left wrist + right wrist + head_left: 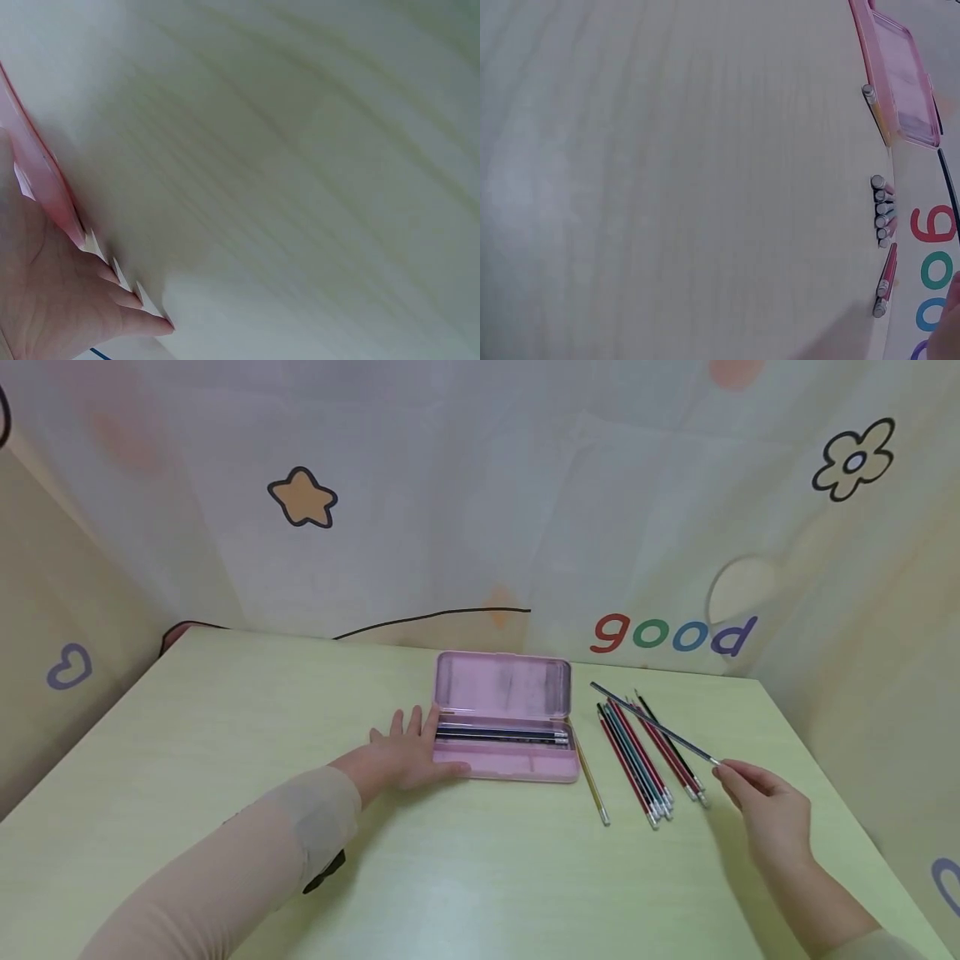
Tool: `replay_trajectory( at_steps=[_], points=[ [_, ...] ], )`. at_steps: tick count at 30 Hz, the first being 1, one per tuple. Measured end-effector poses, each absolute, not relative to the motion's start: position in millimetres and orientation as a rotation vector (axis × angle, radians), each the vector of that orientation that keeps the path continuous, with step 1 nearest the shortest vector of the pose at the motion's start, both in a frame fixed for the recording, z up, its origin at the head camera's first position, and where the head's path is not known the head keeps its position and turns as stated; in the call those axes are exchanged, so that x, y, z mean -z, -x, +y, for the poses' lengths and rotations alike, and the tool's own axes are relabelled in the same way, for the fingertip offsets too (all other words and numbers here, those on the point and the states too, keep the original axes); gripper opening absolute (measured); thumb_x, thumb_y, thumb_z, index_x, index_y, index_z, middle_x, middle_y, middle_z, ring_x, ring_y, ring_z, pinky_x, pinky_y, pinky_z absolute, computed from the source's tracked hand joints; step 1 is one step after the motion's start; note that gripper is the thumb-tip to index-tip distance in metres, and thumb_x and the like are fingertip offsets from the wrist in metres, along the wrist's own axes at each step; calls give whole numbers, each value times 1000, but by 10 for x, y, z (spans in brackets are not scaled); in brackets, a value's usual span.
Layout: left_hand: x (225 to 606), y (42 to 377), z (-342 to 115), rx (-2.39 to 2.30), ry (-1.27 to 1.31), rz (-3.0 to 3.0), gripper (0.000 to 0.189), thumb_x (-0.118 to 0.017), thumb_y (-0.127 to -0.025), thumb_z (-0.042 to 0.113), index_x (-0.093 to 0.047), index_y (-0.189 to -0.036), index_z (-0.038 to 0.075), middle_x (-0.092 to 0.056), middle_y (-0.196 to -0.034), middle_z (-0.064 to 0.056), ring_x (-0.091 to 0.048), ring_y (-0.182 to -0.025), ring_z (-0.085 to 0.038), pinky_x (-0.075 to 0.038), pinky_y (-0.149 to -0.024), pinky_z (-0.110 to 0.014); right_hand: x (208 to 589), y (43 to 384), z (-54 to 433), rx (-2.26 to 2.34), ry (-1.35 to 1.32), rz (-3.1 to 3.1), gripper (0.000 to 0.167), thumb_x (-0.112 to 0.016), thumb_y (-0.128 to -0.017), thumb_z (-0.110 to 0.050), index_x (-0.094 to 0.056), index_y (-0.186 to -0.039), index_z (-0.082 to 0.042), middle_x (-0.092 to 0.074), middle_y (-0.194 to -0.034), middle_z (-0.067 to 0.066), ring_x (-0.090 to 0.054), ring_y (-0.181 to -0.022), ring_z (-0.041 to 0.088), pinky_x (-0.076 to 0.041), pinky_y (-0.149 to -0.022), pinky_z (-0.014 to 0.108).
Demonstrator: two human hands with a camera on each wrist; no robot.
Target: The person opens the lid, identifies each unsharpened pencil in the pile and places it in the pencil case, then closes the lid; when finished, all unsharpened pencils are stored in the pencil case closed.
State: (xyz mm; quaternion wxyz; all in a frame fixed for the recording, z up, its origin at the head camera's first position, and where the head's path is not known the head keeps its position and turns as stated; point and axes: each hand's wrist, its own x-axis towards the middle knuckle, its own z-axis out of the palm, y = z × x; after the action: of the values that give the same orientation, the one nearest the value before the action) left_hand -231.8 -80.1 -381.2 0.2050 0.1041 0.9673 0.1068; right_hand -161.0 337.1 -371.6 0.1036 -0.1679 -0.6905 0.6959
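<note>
A pink pencil case (506,766) lies with its lid raised at the back of the table, and a few dark pencils (498,735) rest inside it. My left hand (405,756) lies against the case's left end with its fingers spread; the left wrist view has the palm (60,300) beside the pink edge. My right hand (772,810) pinches a dark pencil (652,720) by its end between thumb and fingertips. That pencil slants over a loose group of red, teal and black pencils (637,760). Only a bit of the right hand (946,322) enters the right wrist view.
One yellow pencil (591,777) leans along the right end of the case, its far part hidden behind it. The pale wood-grain table (480,877) ends at a printed curtain (450,510) at the back, and more printed cloth hangs at both sides.
</note>
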Motion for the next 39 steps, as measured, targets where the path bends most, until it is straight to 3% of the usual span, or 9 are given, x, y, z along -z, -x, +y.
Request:
replay_trajectory(
  at_steps=[13, 20, 26, 32, 39],
  points=[
    [3769, 2303, -820, -316, -268, 2708, 105, -39, -81, 76, 7, -150, 11, 0, -154, -19, 3, -138, -43, -8, -102, -67, 3658, 1821, 3196, -2100, 360, -2289, 15, -73, -81, -25, -72, -96, -20, -65, -89, -14, -63, -84, -2, -47, -78, 15],
    [3785, 2329, -818, -306, -281, 2712, 105, -38, -80, 76, 7, -150, 11, 0, -154, -19, 2, -138, -43, -8, -102, -67, 3623, 1957, 3030, -2134, 291, -2369, 34, -72, -81, -25, -67, -111, -10, -62, -95, -12, -62, -89, -1, -44, -85, 20],
    [3810, 2327, -800, -308, -291, 2707, 106, -38, -79, 77, 6, -150, 11, -1, -154, -19, 2, -138, -43, -8, -102, -67, 3636, 2020, 2886, -2052, 218, -2483, 40, -70, -83, -30, -64, -116, -8, -58, -103, -6, -58, -94, 2, -42, -90, 22],
    [3809, 2330, -791, -300, -292, 2708, 105, -39, -80, 76, 6, -150, 11, -1, -154, -19, 1, -138, -42, -8, -102, -67, 3652, 2070, 2772, -1832, 253, -2658, 55, -67, -83, -43, -59, -124, -7, -55, -115, 1, -52, -101, 10, -46, -84, 16],
    [3797, 2330, -795, -297, -292, 2710, 105, -38, -81, 76, 8, -150, 11, 0, -154, -19, 1, -139, -42, -8, -103, -66, 3667, 2155, 2634, -1781, 257, -2716, 54, -67, -83, -43, -60, -124, -7, -57, -117, 5, -52, -102, 17, -46, -81, 18]
  ],
)
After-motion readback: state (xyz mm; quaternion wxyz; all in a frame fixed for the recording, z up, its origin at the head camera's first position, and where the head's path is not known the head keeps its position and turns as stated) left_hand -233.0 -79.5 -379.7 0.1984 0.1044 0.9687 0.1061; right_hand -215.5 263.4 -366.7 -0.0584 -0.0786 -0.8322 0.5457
